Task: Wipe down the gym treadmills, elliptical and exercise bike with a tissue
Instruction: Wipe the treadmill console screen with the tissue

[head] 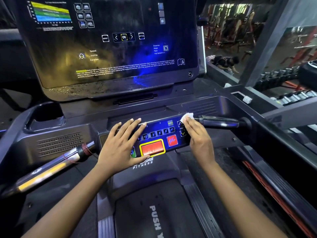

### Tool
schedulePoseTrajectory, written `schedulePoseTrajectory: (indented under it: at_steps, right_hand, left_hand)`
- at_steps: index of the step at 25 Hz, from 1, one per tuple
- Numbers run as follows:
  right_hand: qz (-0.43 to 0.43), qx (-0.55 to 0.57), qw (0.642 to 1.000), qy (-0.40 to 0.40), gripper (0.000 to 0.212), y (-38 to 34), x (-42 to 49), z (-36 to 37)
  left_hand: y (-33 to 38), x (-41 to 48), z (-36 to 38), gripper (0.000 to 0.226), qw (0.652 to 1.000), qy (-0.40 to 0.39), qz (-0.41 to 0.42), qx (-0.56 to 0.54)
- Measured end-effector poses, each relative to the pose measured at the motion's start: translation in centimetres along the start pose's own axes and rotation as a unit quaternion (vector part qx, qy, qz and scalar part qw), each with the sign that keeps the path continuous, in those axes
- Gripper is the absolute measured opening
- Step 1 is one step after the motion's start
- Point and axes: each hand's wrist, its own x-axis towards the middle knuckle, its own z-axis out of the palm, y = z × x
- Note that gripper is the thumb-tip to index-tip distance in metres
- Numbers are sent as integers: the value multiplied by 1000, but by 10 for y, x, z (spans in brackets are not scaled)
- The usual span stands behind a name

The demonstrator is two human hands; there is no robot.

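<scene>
I stand on a dark treadmill, facing its control panel (161,133) with a red STOP button and a large red pad framed in yellow. My left hand (120,145) lies flat on the panel's left side, fingers straight and spread. My right hand (197,134) presses a small white tissue (187,116) against the panel's upper right corner, by the speed arrows. Most of the tissue is hidden under my fingers.
The big dark display screen (111,45) rises behind the panel. A chrome handlebar (56,162) juts out at the left and a black one (221,121) at the right. The belt cover (154,212) lies below. A mirror at the right shows a crouching person (226,63) and dumbbell racks.
</scene>
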Motion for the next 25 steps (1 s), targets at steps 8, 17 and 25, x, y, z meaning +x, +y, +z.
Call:
schedulePoseTrajectory:
  at_steps: [8,17,25]
  right_hand:
    - [-16,-6,1000,-13,60,-35,-78,-3]
    - [69,-14,997,17,58,-37,-35,5]
    - [30,57,998,23,54,-51,-43,1]
  left_hand:
    - [0,0,1,92,1000,13,0,-10]
    - [1,0,0,92,1000,13,-2,-11]
    - [2,1,-1,93,1000,5,-5,-10]
